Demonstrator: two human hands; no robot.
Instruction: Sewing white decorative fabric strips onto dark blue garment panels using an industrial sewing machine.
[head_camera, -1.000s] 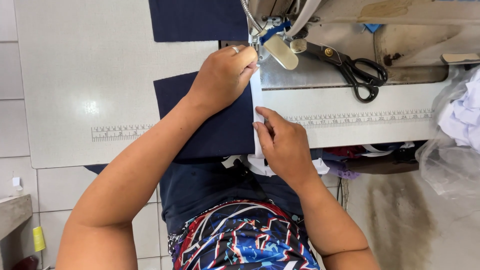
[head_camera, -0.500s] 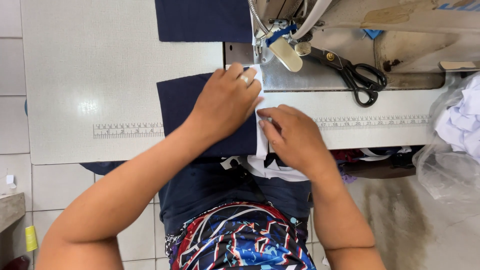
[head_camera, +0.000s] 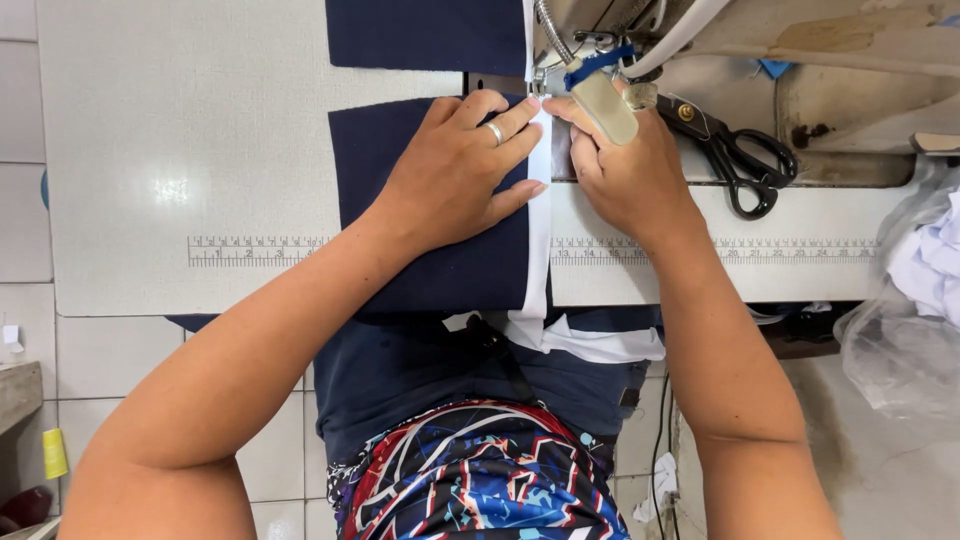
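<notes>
A navy fabric piece (head_camera: 455, 270) with a white strip (head_camera: 538, 240) along its right edge lies on the white sewing table (head_camera: 180, 150). My left hand (head_camera: 455, 175), wearing a ring, presses flat on the navy fabric with fingers spread toward the strip. My right hand (head_camera: 625, 170) rests on the strip's right side, fingertips at the needle area of the sewing machine (head_camera: 600, 60). A second navy piece (head_camera: 425, 35) lies behind the machine foot. The fabric's near end hangs over the table edge onto my lap.
Black scissors (head_camera: 735, 160) lie on the machine bed right of my right hand. A ruler scale (head_camera: 260, 250) runs along the table front. A clear plastic bag with white cloth (head_camera: 915, 300) sits at the far right. Tiled floor shows at the left.
Both hands have slid forward with the fabric toward the needle. My right hand moved from the table's front edge up to the presser foot area.
</notes>
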